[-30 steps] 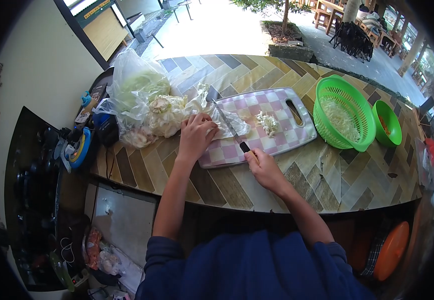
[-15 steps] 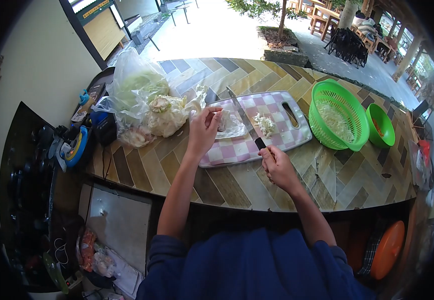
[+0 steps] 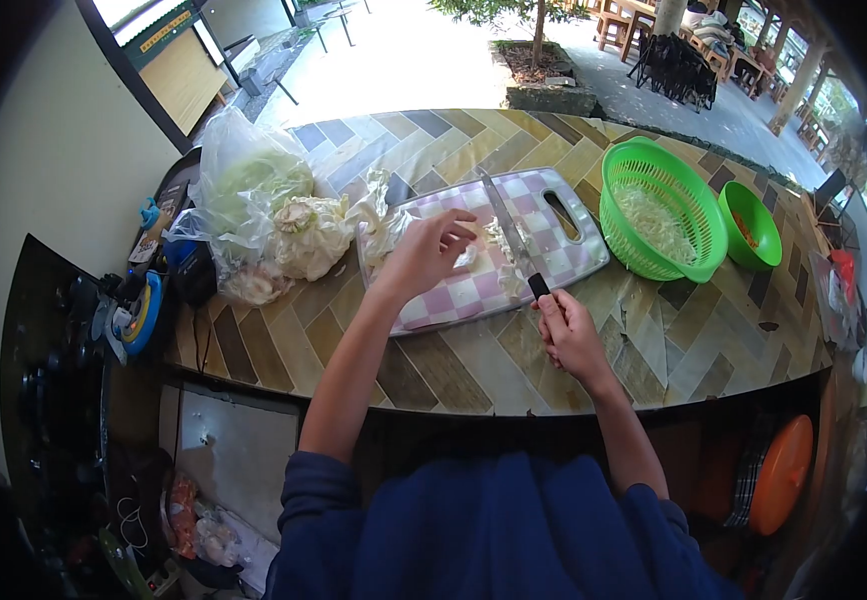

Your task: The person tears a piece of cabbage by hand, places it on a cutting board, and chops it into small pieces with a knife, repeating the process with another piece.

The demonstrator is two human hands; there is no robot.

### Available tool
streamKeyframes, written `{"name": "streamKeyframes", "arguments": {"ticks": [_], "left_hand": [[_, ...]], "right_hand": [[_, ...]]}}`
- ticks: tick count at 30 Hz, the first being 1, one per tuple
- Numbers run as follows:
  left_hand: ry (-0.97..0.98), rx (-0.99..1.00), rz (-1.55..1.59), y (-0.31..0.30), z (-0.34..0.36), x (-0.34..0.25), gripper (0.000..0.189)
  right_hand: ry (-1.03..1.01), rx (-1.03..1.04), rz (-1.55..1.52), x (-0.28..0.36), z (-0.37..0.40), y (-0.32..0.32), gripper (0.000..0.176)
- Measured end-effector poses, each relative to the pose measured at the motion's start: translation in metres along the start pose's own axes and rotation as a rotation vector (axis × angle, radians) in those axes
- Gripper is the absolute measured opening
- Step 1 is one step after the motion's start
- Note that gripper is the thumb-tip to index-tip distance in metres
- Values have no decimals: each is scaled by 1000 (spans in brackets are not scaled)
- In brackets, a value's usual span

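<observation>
My right hand point(image 3: 574, 338) grips the black handle of a kitchen knife point(image 3: 510, 222), its blade lying across the checked cutting board point(image 3: 454, 300) and pointing away from me. My left hand point(image 3: 430, 252) is over the board, left of the blade, with fingers bent and apart. Beside its fingertips are chopped white bits point(image 3: 499, 240) that look like cabbage, some by the blade. Pale crumpled leaves point(image 3: 382, 228) lie at the board's left edge, partly behind my left hand. A peeled-back cabbage head point(image 3: 312, 238) sits farther left.
A clear plastic bag point(image 3: 254, 165) with pale green contents stands at the left. On the right are a green strainer basket point(image 3: 706, 225) of white shreds and a green bowl point(image 3: 766, 240) with orange shreds. A blue-and-yellow tape roll point(image 3: 139, 315) is at the left edge.
My left hand has moved right over the board, and its fingers have spread from a pinch. The knife has shifted right across the chopped bits. The whole view has turned slightly.
</observation>
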State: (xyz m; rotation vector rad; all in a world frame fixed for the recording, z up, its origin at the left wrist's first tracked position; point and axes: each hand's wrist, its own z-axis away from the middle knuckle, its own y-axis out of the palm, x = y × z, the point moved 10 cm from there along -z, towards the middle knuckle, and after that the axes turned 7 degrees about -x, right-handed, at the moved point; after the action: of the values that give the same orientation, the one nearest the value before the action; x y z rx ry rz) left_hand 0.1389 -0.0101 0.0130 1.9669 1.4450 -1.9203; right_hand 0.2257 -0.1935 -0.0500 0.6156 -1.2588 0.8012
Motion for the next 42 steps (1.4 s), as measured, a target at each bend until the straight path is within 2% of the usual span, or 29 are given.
{"name": "streamKeyframes", "arguments": {"ticks": [2, 3, 6, 7, 13, 16, 20, 23, 26, 32, 35, 38, 42], "left_hand": [[154, -140, -304, -13, -9, 9, 35], [138, -166, -574, -19, -8, 14, 41], [-26, -130, -845, -23, -2, 34, 47], [-9, -141, -855, -22, -2, 41, 54], [-60, -205, -799, -34, 4, 43, 49], [-67, -396, -886, -61, 6, 46, 43], [109, -603, -915, -60, 13, 23, 37], [126, -327, -643, -19, 12, -2, 33], [201, -82, -502, 27, 22, -17, 32], [178, -58, -450, 39, 20, -13, 26], [44, -59, -342, 27, 11, 5, 23], [16, 17, -416, 22, 8, 9, 23], [83, -101, -440, 26, 4, 18, 23]], "right_hand": [[5, 1, 3, -1, 2, -1, 26], [6, 0, 5, -1, 4, -1, 26], [-7, 9, 22, -4, 4, -3, 28], [-13, 18, 30, -7, 3, -2, 29], [0, 13, 15, -7, -9, 11, 28], [-39, 28, 10, -6, -19, 17, 28], [-58, 18, 34, -8, -27, 17, 27], [-39, 11, 36, -10, -29, 16, 27], [-35, 1, 47, -12, -30, 15, 27], [-49, -31, 39, -10, -25, 1, 27], [3, -13, -19, -6, -17, -2, 27], [4, 0, -8, -9, -13, -2, 27], [-44, 31, 77, -13, -9, 5, 29]]}}
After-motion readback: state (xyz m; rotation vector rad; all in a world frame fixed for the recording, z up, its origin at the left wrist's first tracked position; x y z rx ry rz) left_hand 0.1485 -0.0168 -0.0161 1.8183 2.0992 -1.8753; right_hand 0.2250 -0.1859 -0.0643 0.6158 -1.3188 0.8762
